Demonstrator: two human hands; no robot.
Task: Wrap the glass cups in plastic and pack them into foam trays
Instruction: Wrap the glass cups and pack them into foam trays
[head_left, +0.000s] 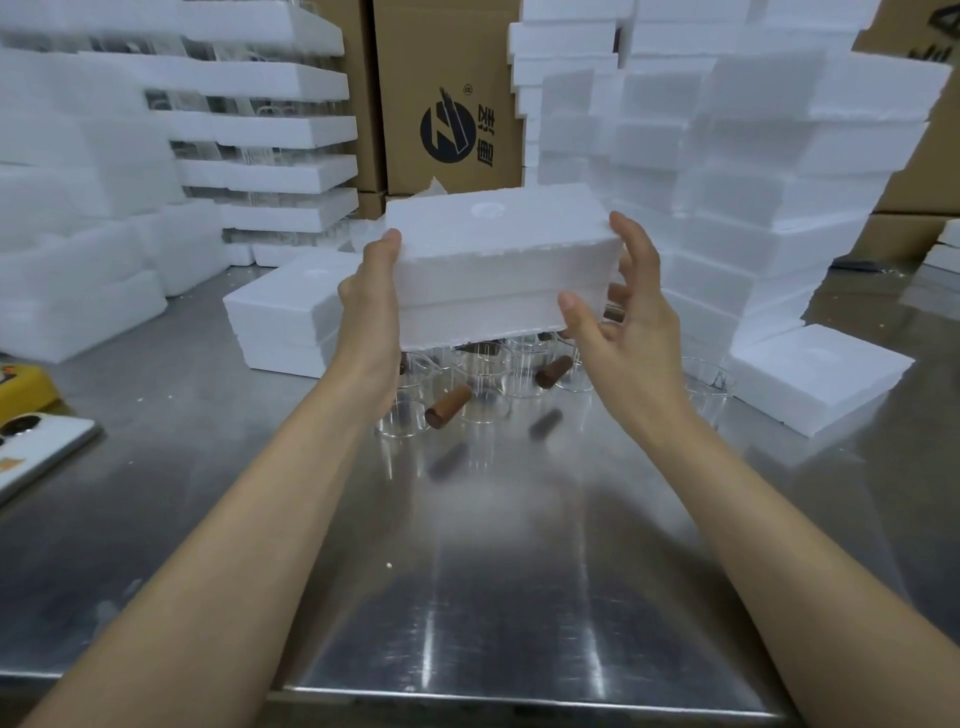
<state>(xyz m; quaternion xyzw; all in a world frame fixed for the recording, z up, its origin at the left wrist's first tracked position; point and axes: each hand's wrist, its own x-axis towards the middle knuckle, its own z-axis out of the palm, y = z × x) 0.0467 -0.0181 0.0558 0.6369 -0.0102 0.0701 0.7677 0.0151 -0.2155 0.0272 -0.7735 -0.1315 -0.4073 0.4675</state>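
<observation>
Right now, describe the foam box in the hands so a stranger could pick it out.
On the steel table, find the cluster of glass cups with brown handles near the middle. Just above them a white foam box is held up between the left hand and the right hand. The other foam sits stacked or on the table; this one alone is in the air.

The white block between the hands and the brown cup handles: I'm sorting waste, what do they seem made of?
White block: apparently expanded foam, matte, with a grainy surface and ragged lower edge. Brown handles: seemingly wood, dull finish, flat-cut ends; coated plastic cannot be excluded.
</observation>
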